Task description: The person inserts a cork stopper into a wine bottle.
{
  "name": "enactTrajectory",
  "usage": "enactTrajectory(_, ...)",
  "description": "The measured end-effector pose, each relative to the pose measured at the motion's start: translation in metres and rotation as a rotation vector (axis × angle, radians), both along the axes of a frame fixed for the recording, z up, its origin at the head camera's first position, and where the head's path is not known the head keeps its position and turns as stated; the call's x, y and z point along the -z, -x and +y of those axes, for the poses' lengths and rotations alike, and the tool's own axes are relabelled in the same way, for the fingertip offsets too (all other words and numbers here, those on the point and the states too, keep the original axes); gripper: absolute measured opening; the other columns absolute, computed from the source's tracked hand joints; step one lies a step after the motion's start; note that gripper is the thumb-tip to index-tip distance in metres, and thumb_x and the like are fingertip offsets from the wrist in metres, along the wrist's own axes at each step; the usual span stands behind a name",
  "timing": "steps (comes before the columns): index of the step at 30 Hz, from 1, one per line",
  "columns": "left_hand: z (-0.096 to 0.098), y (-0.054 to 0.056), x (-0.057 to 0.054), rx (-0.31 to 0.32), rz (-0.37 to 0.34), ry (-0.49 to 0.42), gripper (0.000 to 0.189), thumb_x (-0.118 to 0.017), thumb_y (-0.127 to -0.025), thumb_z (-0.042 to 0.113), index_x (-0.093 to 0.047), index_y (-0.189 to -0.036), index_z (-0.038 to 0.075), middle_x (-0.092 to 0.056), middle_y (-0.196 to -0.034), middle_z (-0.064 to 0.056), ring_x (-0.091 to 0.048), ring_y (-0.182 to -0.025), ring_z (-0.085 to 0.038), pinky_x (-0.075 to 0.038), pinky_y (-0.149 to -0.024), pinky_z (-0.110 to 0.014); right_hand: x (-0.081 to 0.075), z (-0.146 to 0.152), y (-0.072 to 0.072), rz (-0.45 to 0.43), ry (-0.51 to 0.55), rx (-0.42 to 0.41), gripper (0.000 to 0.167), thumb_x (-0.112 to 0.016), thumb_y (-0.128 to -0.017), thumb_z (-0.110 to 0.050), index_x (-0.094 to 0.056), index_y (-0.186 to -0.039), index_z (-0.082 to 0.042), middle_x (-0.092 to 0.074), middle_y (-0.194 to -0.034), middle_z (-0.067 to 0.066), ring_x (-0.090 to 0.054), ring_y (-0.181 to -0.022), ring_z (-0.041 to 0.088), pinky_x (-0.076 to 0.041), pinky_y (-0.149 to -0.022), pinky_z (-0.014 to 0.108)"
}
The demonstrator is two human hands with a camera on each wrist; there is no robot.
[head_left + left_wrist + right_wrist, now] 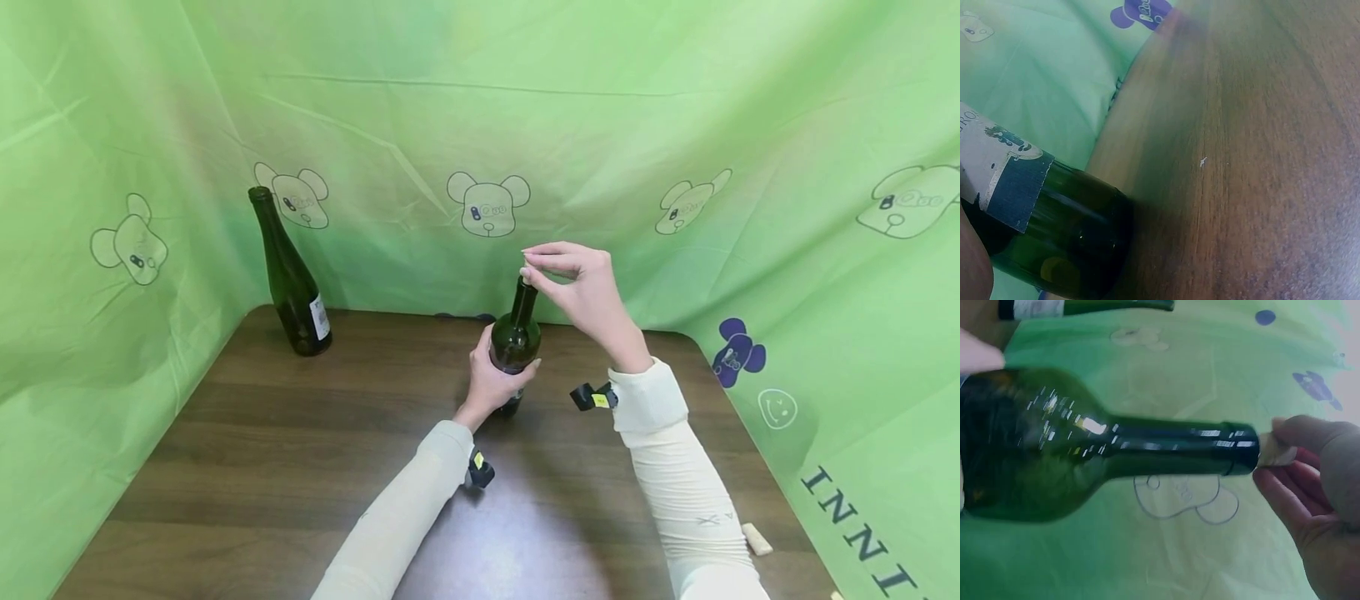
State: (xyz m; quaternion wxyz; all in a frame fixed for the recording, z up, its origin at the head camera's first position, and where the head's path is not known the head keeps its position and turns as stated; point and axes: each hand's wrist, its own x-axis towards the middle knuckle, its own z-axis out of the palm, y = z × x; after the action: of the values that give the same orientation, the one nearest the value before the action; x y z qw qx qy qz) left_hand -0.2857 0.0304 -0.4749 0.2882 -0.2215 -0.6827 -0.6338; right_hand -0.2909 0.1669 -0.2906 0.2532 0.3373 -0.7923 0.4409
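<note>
A green glass wine bottle [517, 337] stands upright on the wooden table [360, 450], in front of me. My left hand [497, 377] grips its body from the near side. In the left wrist view the bottle's lower part [1085, 231] shows, with a torn label above its base. My right hand [577, 283] is at the top of the neck and pinches a pale cork [1275, 450] between thumb and fingers. In the right wrist view the cork's end meets the bottle's mouth.
A second green bottle [292, 287] with a white label stands at the table's back left. Another cork [757, 539] lies at the right edge, beside my right sleeve. Green cloth [480, 125] with bear drawings hangs behind and along both sides.
</note>
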Motion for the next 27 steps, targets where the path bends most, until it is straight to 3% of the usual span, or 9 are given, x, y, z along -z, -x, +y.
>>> enactTrajectory(2,-0.001,-0.003,-0.004,0.001,0.0,0.003,0.064,-0.087,-0.072,0.009,-0.057,-0.128,0.003,-0.074,-0.11,-0.014,-0.072,-0.098,-0.024,-0.058,-0.084,-0.035,-0.001,-0.003,-0.003,-0.072,0.039,-0.013,0.018,-0.077,-0.089,-0.004,-0.078,-0.107,0.001,-0.075,-0.112,0.014,-0.075,-0.1,0.025,-0.057,-0.087,0.023)
enactTrajectory(4,0.0,0.001,0.001,-0.006,-0.004,0.006,0.065,-0.087,-0.071,0.009,-0.057,-0.128,0.004,-0.074,-0.11,-0.015,-0.072,-0.099,-0.025,-0.058,-0.084,-0.036,-0.001,-0.005,-0.005,-0.106,0.069,-0.008,0.018,-0.075,-0.09,-0.004,-0.077,-0.107,0.003,-0.075,-0.111,0.015,-0.076,-0.097,0.024,-0.057,-0.085,0.023)
enactTrajectory(9,0.004,0.019,0.024,-0.004,-0.027,0.011,0.071,-0.09,-0.07,0.012,-0.056,-0.132,0.008,-0.074,-0.113,-0.013,-0.072,-0.101,-0.025,-0.058,-0.085,-0.038,0.003,-0.01,-0.006,-0.08,0.111,0.028,0.016,-0.075,-0.089,0.0,-0.077,-0.104,0.005,-0.076,-0.108,0.016,-0.076,-0.095,0.023,-0.058,-0.083,0.023)
enactTrajectory(14,0.004,0.025,0.03,0.005,-0.001,0.005,0.072,-0.09,-0.07,0.02,-0.056,-0.133,0.014,-0.074,-0.113,-0.006,-0.071,-0.1,-0.019,-0.058,-0.085,-0.035,0.005,-0.009,-0.004,-0.085,0.149,0.02,0.016,-0.076,-0.088,0.0,-0.078,-0.102,0.005,-0.076,-0.107,0.019,-0.076,-0.094,0.015,-0.058,-0.083,0.024)
enactTrajectory(19,0.005,0.026,0.031,-0.002,0.012,0.003,0.072,-0.09,-0.07,0.024,-0.056,-0.133,0.015,-0.074,-0.113,-0.004,-0.071,-0.1,-0.017,-0.058,-0.085,-0.033,0.007,-0.005,-0.002,-0.133,0.176,-0.012,0.017,-0.077,-0.087,-0.001,-0.078,-0.104,0.004,-0.075,-0.107,0.019,-0.075,-0.089,0.008,-0.058,-0.081,0.024)
enactTrajectory(24,0.005,0.022,0.028,-0.012,-0.034,0.006,0.074,-0.092,-0.069,0.019,-0.056,-0.133,0.013,-0.074,-0.114,-0.007,-0.071,-0.102,-0.019,-0.057,-0.088,-0.034,0.013,-0.004,0.0,-0.07,0.187,-0.057,0.017,-0.077,-0.086,0.004,-0.077,-0.103,0.006,-0.073,-0.106,0.023,-0.076,-0.094,0.017,-0.058,-0.084,0.025)
enactTrajectory(27,0.001,0.01,0.013,-0.008,-0.036,0.003,0.072,-0.091,-0.069,0.014,-0.057,-0.132,0.008,-0.074,-0.113,-0.01,-0.071,-0.102,-0.021,-0.057,-0.088,-0.035,0.015,-0.006,0.001,-0.033,0.182,-0.071,0.017,-0.077,-0.085,0.006,-0.077,-0.102,0.007,-0.073,-0.105,0.025,-0.074,-0.096,0.011,-0.057,-0.085,0.024)
